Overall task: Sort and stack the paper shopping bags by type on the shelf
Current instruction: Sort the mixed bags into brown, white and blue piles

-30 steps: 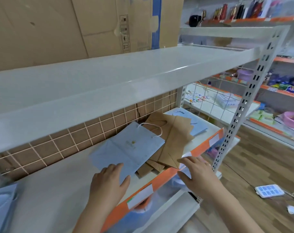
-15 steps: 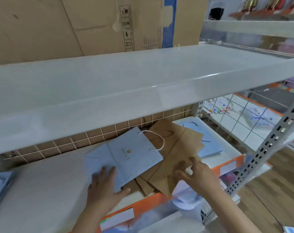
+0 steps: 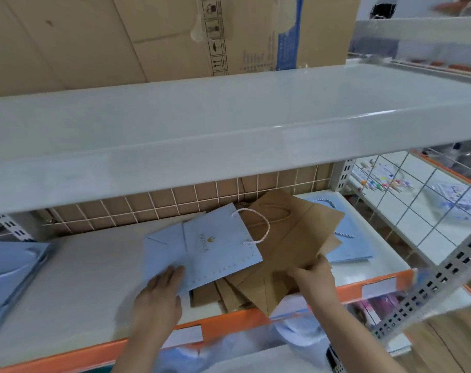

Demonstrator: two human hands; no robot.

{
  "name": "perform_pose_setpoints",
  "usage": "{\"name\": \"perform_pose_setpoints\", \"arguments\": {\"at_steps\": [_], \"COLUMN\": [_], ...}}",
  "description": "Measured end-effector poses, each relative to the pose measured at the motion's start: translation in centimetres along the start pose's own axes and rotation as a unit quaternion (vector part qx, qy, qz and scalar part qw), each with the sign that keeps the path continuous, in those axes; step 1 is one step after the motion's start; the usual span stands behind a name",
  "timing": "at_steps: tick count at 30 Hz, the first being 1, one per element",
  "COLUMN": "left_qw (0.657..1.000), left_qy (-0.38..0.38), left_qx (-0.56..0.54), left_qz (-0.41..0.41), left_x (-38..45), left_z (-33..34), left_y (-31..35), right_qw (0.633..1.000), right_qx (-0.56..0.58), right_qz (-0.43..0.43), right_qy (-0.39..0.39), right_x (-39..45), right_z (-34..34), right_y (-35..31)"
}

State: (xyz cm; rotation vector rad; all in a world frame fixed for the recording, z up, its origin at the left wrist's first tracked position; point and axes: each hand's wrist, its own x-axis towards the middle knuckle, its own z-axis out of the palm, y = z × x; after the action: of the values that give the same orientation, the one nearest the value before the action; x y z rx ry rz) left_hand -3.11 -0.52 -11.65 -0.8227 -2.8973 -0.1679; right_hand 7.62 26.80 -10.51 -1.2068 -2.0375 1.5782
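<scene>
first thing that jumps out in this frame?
The messy pile mid-shelf: a light blue paper bag with a white rope handle lies on top of several brown kraft bags. The left hand rests flat on the blue bag's near corner, while the right hand grips the edge of a kraft bag. More blue bags lie behind the pile to the right, and another blue stack sits at the far left.

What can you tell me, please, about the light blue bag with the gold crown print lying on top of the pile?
The light blue bag is paper, folded flat, with its base fold showing at the left. A gold crown and lettering mark its face, small dots line its edges, and a white twisted cord handle loops over the brown bags beneath. It lies skewed atop them on the shelf. The left hand presses flat on its near corner.
</scene>
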Motion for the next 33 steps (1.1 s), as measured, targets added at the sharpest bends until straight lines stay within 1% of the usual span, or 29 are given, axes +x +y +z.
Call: {"name": "perform_pose_setpoints", "arguments": {"at_steps": [3,4,8,10,12,16,18,20,21,22,24,26,27,30,33], "left_qw": [0.999,0.998,0.990,0.988,0.991,0.999,0.994,0.974,0.963,0.953,0.930,0.896,0.883,0.856,0.831], "left_qy": [0.029,0.050,0.139,0.151,0.131,0.026,-0.032,-0.109,-0.129,-0.131,-0.079,-0.031,-0.031,-0.081,-0.095], "left_qx": [0.022,0.026,0.030,0.029,0.024,0.011,-0.047,-0.120,-0.152,-0.187,-0.255,-0.298,-0.294,-0.243,-0.246], "left_qz": [0.019,0.019,0.003,-0.012,-0.024,-0.031,-0.092,-0.161,-0.182,-0.201,-0.253,-0.328,-0.364,-0.449,-0.490], "left_x": [-0.6,-0.7,-0.3,-0.3,-0.4,-1.0,-1.1,-1.0,-0.8,-0.5,0.3,1.0,1.3,2.3,3.6], "left_z": [-0.3,-0.3,-1.1,-1.7,-2.0,-1.5,-0.7,0.1,0.3,0.4,0.2,0.2,0.2,0.1,0.0], "left_y": [0.6,0.7,0.8,0.6,0.4,0.5,1.0,1.1,1.0,1.0,0.7,0.2,0.2,0.4,0.0], "right_qw": [0.998,0.996,0.994,0.992,0.991,0.993,0.993,0.994,0.994,0.994,0.994,0.995,0.995,0.994,0.994], "right_qx": [0.066,0.088,0.111,0.122,0.127,0.119,0.116,0.113,0.111,0.110,0.106,0.097,0.095,0.094,0.090], "right_qz": [0.024,0.028,-0.016,-0.033,-0.031,-0.020,-0.015,-0.007,-0.006,-0.006,-0.013,-0.027,-0.033,-0.049,-0.063], "right_qy": [-0.004,-0.009,0.006,0.012,0.009,0.009,0.007,0.002,0.001,0.000,-0.001,0.000,-0.002,-0.008,-0.008], "right_x": [0.4,0.5,0.4,0.3,0.2,0.4,0.4,0.5,0.5,0.4,0.3,0.2,0.1,-0.1,-0.2], "right_z": [0.2,0.4,1.0,1.3,1.3,1.0,0.7,0.5,0.4,0.4,0.5,0.5,0.6,0.5,0.5], "right_y": [-0.1,-0.1,0.1,0.3,0.4,0.7,0.9,1.1,1.2,1.2,1.3,1.2,1.1,0.7,0.5]}}
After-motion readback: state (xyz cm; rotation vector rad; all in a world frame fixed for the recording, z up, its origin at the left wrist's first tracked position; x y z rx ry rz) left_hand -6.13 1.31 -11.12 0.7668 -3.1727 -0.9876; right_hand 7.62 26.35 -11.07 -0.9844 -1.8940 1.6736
